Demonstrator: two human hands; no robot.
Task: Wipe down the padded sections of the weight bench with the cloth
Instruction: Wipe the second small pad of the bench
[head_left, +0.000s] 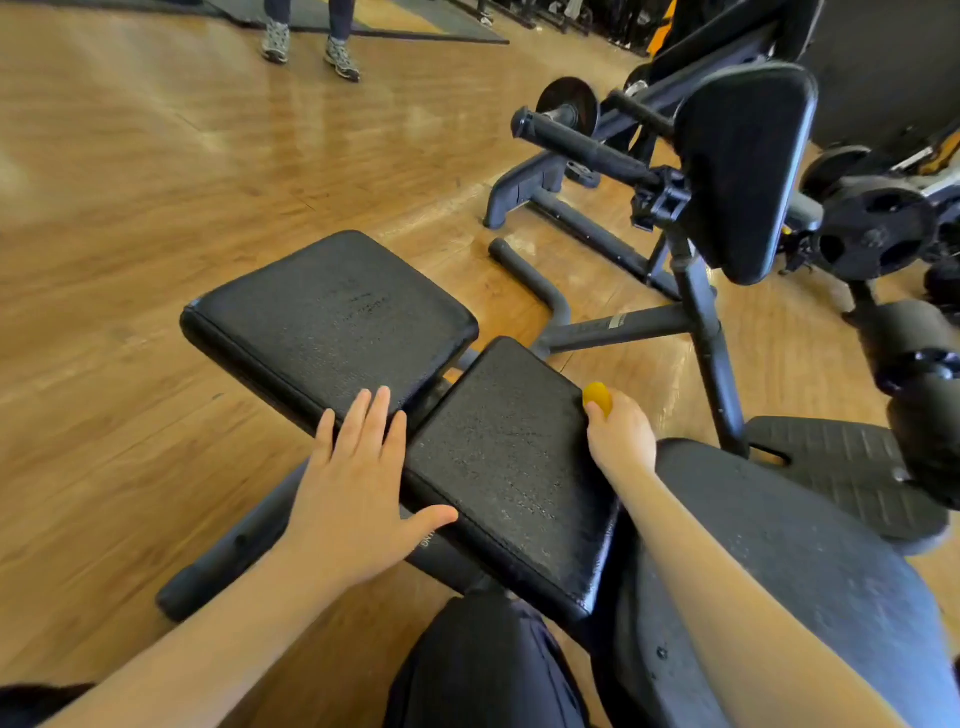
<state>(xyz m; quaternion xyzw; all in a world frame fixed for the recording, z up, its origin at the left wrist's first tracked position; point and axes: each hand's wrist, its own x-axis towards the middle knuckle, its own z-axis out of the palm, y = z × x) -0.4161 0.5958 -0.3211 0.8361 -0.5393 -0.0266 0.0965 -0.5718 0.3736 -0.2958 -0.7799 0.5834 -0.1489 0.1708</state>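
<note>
Two flat black pads sit side by side on the weight bench: a far pad (332, 317) and a near pad (511, 462), with a narrow gap between them. A third, upright pad (745, 166) stands beyond on the frame. The left hand (358, 493) lies flat with fingers (363, 421) spread wide, across the gap at the pads' left edges. The right hand (621, 436) grips a small bunched yellow cloth (597, 397) at the near pad's far right corner.

wooden floor (130, 208) | bystander's sneakers (309, 49) | weight plates (878, 234) | black mat (447, 26)
</note>
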